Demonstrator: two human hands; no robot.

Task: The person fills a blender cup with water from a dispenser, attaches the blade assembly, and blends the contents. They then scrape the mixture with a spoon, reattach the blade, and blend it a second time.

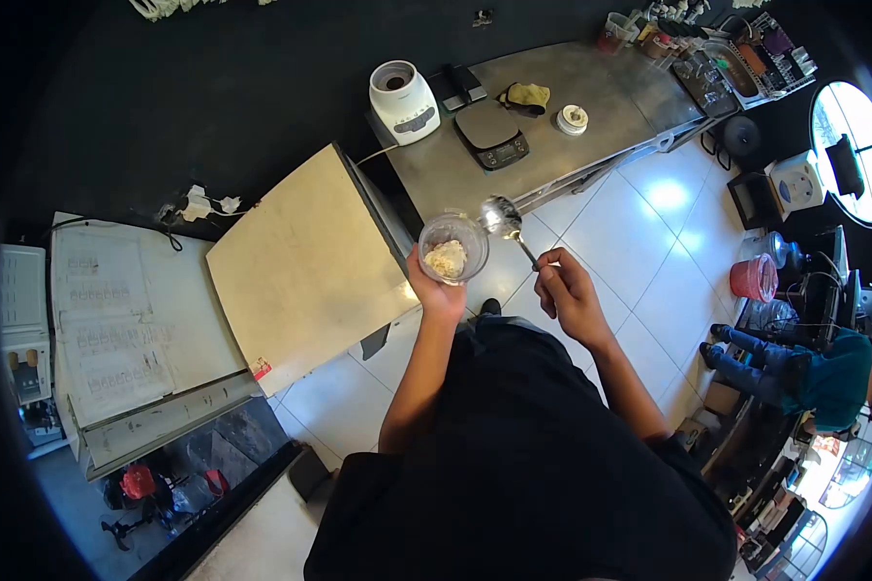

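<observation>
My left hand (439, 290) is wrapped round a clear plastic cup (467, 232), held up in front of me. A pale, crumbly lump of food (446, 259) lies inside the cup. In my right hand (567, 290) is the handle of a metal spoon (501, 217), pinched between thumb and fingers. The spoon's shiny bowl is right at the cup's right rim and points toward it.
A steel counter (572, 87) runs along the wall, bearing a blender base (404, 102), a kitchen scale (491, 134), a yellow cloth (526, 98) and a small white container (572, 120). To the left stands a cream-topped cabinet (310, 281). Another person (824, 373) stands far right.
</observation>
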